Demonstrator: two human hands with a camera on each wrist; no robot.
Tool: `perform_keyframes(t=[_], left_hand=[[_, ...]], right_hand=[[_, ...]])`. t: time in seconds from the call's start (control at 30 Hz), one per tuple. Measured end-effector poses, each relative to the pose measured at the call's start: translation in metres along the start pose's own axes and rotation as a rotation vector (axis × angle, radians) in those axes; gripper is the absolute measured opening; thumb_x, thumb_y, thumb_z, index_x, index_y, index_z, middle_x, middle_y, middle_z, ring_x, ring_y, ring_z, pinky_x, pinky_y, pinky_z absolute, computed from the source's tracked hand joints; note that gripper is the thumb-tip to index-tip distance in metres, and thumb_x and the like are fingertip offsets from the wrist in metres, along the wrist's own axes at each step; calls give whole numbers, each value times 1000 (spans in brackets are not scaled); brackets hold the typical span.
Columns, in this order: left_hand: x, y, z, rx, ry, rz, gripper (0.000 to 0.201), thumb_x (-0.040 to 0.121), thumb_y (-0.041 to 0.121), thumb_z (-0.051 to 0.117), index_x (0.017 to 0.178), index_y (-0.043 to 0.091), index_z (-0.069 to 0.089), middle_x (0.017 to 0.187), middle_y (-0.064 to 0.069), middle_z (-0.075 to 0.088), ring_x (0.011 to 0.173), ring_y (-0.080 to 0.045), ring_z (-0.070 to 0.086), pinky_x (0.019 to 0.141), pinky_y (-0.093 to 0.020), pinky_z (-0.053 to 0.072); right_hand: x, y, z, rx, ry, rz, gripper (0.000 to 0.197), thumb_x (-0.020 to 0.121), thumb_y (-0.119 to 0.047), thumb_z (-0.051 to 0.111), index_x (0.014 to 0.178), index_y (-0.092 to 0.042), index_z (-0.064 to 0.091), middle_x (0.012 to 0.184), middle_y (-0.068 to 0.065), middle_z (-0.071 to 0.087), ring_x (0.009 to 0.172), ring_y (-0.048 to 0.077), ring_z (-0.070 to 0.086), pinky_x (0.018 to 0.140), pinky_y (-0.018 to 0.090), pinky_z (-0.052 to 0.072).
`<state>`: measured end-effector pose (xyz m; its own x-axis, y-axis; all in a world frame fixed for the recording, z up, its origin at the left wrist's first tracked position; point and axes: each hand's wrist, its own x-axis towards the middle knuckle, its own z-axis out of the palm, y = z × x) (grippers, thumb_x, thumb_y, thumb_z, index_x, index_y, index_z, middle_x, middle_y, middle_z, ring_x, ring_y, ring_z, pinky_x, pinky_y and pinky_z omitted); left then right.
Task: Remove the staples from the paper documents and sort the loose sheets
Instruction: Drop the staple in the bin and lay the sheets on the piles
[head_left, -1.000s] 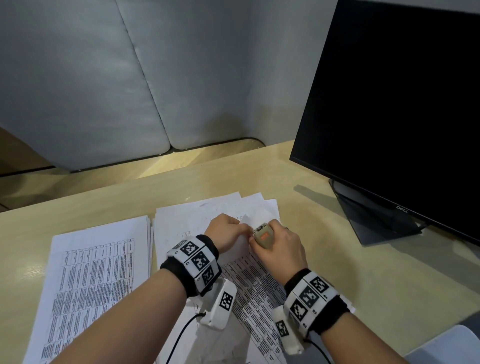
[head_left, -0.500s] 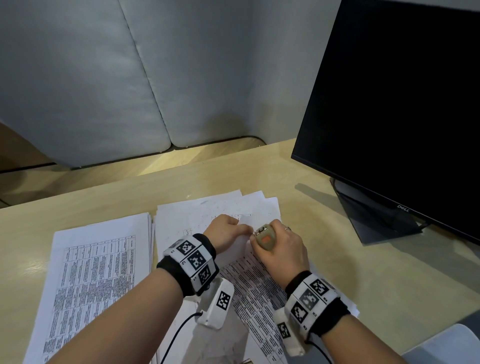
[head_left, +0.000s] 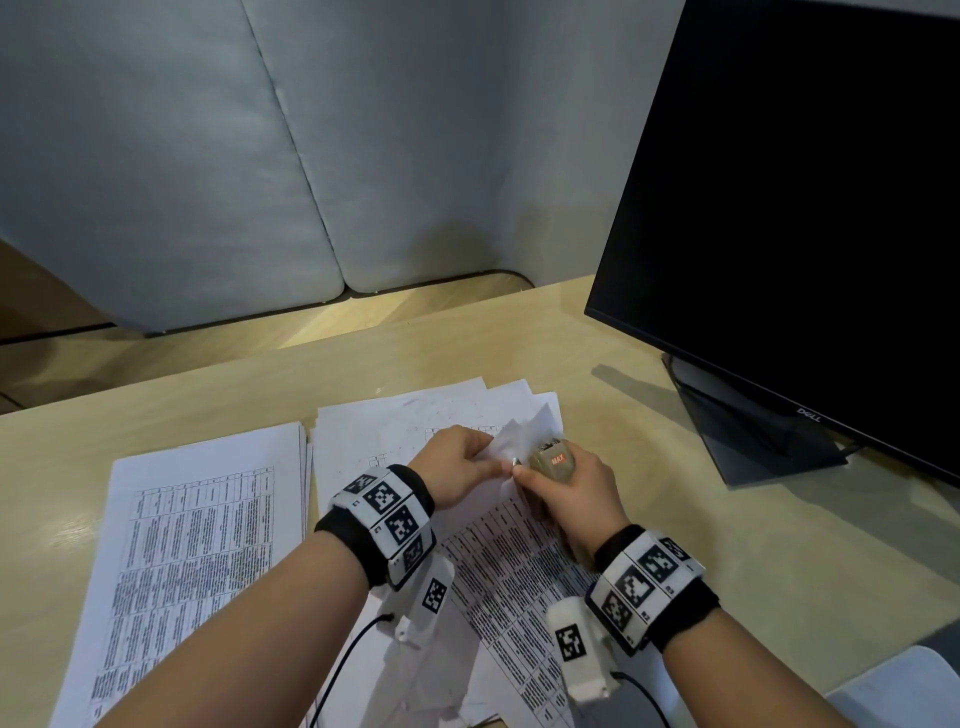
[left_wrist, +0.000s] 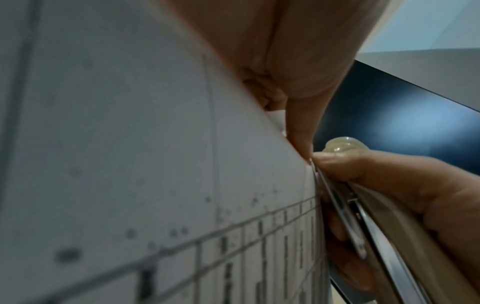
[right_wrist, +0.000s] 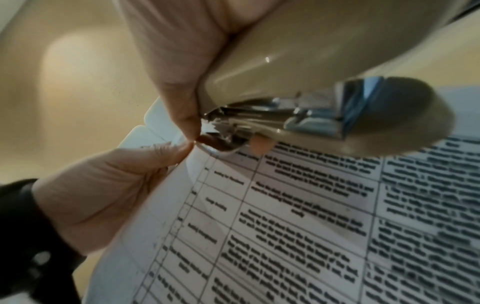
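A printed document with tables lies on the desk, its top corner lifted. My left hand pinches that corner between thumb and fingers. My right hand grips a beige stapler marked MAX, whose metal tip meets the paper corner right by my left thumb. In the left wrist view the document fills the frame and the stapler's metal blade lies along its edge. No staple can be made out.
A second stack of printed sheets lies to the left. More white sheets lie under the held document. A black monitor on its stand fills the right. Grey padded panels stand behind the desk.
The paper corner has come up off the desk between my hands. The stapler has tilted, so its red MAX label faces up, and its tip sits closer to my left thumb.
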<state>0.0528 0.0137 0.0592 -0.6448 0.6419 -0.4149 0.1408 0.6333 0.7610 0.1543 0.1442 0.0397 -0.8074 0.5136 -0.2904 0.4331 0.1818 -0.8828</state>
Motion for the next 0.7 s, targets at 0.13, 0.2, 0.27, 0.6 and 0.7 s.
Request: perform_keyframes(t=[0.13,0.2,0.27,0.6,0.7], left_hand=[[-1,-5,-2,72,-17,28,36,87,26,63,57,17,45,52,6,32,48,-10,29,49,-22,22],[-4,-9,-4,79,4,22,34,88,25,62,56,23,48,51,8,38,48,-6,34,49,-18,24],[-7,-15,-5,44,48,17,32,89,26,60,58,26,51,54,10,45,50,-3,40,49,-16,28],[-9,-32,-9,170,141,68,17,89,26,59,80,13,65,76,-4,64,71,-19,56,58,-24,38],[-8,-35,-7,167,172,122,12,87,25,61,80,16,65,77,-8,64,72,-22,56,59,-31,37]], right_hand=[[-1,1,-6,176,-100,88,14,76,-21,75,82,-13,65,72,6,66,61,21,61,56,33,51],[0,1,-12,298,-103,124,15,81,-15,70,87,-4,61,64,11,58,47,21,54,45,28,46],[0,2,-23,322,-55,143,14,83,-13,68,86,-3,59,60,11,56,42,19,53,42,25,45],[-47,96,-124,584,746,571,29,76,-31,72,70,-5,61,59,17,59,42,23,53,51,28,46],[-80,132,-164,516,873,684,32,72,-42,71,79,-11,65,71,10,63,52,22,55,59,26,45]])
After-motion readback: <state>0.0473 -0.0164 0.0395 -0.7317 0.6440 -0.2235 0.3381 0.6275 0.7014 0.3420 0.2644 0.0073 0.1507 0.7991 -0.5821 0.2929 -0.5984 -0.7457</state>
